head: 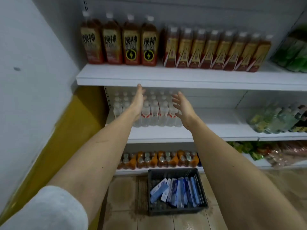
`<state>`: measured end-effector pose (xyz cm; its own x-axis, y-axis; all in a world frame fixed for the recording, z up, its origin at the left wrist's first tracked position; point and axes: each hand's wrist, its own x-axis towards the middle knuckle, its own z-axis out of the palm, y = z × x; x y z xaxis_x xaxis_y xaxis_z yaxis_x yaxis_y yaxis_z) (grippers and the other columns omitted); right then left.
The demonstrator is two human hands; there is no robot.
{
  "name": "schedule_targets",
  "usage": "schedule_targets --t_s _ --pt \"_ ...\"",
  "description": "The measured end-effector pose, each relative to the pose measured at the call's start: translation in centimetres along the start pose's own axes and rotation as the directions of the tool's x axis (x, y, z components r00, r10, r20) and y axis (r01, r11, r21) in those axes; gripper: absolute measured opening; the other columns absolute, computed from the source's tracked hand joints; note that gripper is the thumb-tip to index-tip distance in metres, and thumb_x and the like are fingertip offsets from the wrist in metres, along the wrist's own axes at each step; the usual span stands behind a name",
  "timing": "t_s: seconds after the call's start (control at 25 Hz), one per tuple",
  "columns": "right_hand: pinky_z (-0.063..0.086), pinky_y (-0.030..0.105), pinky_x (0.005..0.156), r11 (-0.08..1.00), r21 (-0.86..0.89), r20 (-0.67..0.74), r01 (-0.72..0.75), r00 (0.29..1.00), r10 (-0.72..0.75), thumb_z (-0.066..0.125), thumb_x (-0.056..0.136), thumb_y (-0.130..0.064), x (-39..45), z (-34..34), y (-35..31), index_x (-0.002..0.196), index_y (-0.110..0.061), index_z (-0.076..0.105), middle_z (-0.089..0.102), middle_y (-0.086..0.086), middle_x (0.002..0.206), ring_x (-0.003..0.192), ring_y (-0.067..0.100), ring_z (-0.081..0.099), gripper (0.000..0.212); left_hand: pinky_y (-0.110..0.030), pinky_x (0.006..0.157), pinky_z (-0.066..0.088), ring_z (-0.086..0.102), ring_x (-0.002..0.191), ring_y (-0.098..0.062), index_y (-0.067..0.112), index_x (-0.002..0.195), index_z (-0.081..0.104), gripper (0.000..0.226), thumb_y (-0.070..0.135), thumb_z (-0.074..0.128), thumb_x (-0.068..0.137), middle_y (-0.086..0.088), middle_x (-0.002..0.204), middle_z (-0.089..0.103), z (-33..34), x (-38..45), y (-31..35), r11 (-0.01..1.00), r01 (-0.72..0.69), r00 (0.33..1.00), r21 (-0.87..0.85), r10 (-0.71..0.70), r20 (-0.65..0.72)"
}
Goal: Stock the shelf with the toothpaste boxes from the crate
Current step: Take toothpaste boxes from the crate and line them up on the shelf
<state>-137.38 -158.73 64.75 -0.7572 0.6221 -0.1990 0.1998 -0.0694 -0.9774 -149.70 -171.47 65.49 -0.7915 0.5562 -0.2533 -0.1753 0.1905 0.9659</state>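
While both arms stretch up the middle of the frame, the left hand (138, 101) and right hand (182, 107) hover with fingers spread apart, holding nothing, in front of the clear water bottles (154, 112) on the middle shelf (207, 131). At lower centre, the dark crate (176, 211) sits on the tiled floor (123, 188), with blue-and-white toothpaste boxes (177, 191) lying jumbled inside. Brown drink bottles (132, 45) line the upper shelf (166, 78).
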Motion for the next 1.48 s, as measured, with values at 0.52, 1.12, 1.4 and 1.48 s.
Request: schedule_targets --t_s 0.52,1.12,1.4,1.48 --pt "0.025 0.049 0.116 0.904 0.069 -0.009 -0.422 0.906 0.423 0.028 0.102 -0.054 2.6 -8.5 21.9 0.147 -0.021 0.043 0.043 0.005 0.151 0.14 0.025 0.038 0.058 -0.051 0.117 0.011 0.023 0.146 -0.03 0.024 0.152 0.033 0.072 0.063 0.004 0.098 -0.011 0.154 0.037 10.0 4.7 -18.5 0.91 0.393 0.914 0.134 -0.403 0.057" --pt "0.037 0.039 0.102 0.518 0.294 0.033 -0.804 0.55 0.835 0.039 0.103 -0.043 4.2 -17.3 55.9 0.141 -0.014 0.049 0.052 0.003 0.134 0.126 0.023 0.047 0.049 -0.046 0.117 0.023 0.04 0.136 -0.024 0.021 0.147 0.041 0.061 0.055 0.018 0.103 -0.004 0.151 0.042 24.9 11.2 -51.0 0.581 0.778 0.598 0.241 -0.801 0.0" --pt "0.044 0.029 0.088 0.547 0.12 -0.024 -0.829 0.548 0.836 0.049 0.102 -0.03 8.7 -17.4 75.2 0.123 -0.018 0.056 0.058 -0.002 0.105 0.096 0.014 0.055 0.025 -0.04 0.111 0.031 0.044 0.134 -0.021 0.022 0.141 0.047 0.052 0.053 0.032 0.102 -0.003 0.145 0.049 27.1 15.9 -70.7 0.488 0.804 0.499 0.339 -0.865 0.061" --pt "0.047 0.027 0.08 0.581 0.03 -0.07 -0.813 0.578 0.813 0.051 0.101 -0.024 10.5 -18.5 79.1 0.125 -0.009 0.056 0.06 0.002 0.108 0.096 0.017 0.057 0.029 -0.038 0.107 0.035 0.048 0.128 -0.018 0.024 0.137 0.05 0.046 0.05 0.038 0.101 -0.001 0.138 0.056 28.7 16.3 -74.9 0.476 0.806 0.483 0.352 -0.873 0.074"
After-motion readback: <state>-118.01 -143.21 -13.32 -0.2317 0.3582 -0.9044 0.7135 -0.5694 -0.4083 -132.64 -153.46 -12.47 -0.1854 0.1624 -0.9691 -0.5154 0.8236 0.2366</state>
